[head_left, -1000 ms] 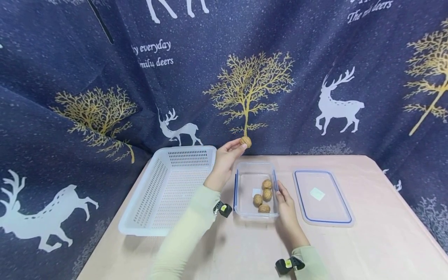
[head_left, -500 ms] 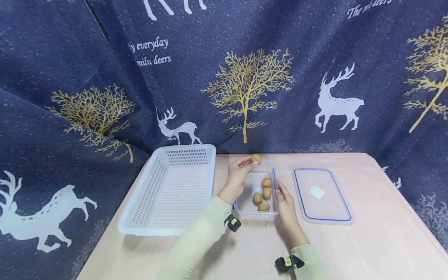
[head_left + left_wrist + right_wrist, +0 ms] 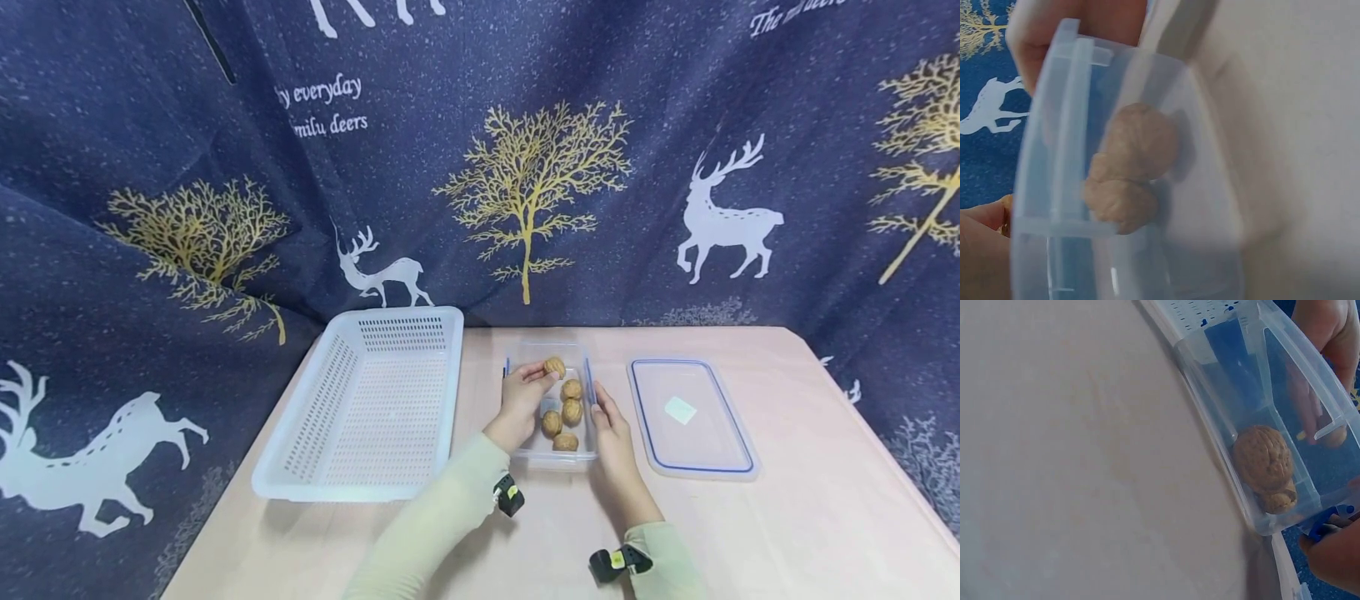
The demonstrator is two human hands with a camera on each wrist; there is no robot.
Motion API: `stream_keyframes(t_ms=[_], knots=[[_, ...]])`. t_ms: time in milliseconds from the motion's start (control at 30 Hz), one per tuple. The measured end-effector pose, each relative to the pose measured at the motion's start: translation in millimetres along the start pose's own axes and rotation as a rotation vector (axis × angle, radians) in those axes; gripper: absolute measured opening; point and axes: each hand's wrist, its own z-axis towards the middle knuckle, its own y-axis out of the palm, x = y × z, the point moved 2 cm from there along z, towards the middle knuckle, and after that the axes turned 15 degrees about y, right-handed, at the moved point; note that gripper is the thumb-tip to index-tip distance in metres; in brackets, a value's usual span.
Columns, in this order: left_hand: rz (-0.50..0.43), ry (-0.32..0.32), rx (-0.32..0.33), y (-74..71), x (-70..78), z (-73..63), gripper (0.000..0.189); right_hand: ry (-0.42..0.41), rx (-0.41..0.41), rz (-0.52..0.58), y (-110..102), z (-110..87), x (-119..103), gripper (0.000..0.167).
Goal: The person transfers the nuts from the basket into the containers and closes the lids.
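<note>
In the head view, my left hand [image 3: 519, 404] pinches a walnut [image 3: 555, 367] between thumb and fingertips, over the back part of a clear plastic food container [image 3: 540, 460]. Several more walnuts [image 3: 572, 411] lie inside, mostly toward the right side and front. My right hand [image 3: 617, 446] touches the container's right wall, its fingers fairly straight along the outside. Through the clear wall in the right wrist view, a large walnut [image 3: 1263, 458] shows near the corner, and the right hand [image 3: 1338, 559] is by a blue latch. The left wrist view shows blurred walnuts [image 3: 1142, 140] inside.
Left of the container stands a white perforated plastic basket [image 3: 360, 492]. The container's clear lid [image 3: 693, 442], with a blue seal, lies on the pink-covered table [image 3: 810, 517] to the right. A dark blue deer-print curtain [image 3: 637, 75] hangs behind the table.
My left hand has carried the pinched walnut right and down, from beyond the container's back left corner to over its inside. The right hand has stayed at the container's right side.
</note>
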Motion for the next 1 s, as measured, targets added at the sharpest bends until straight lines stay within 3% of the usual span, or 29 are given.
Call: stream_keyframes(t_ms=[367,633,833,1000], knots=[[0.047,-0.047,0.012,2.3,-13.7,-2.3,0.029,0.004,-0.010,0.059,2,1.8,1,0.049],[0.091,-0.087,0.008,6.5,-24.3,-7.0,0.027,-0.038,0.010,0.005,1,0.6,2,0.048],[0.125,-0.100,0.032,8.0,-27.2,-7.9,0.025,-0.062,0.018,0.052,1,0.8,4,0.048],[0.133,-0.088,0.042,8.7,-27.9,-6.4,0.028,-0.031,0.010,0.034,1,0.5,1,0.049]])
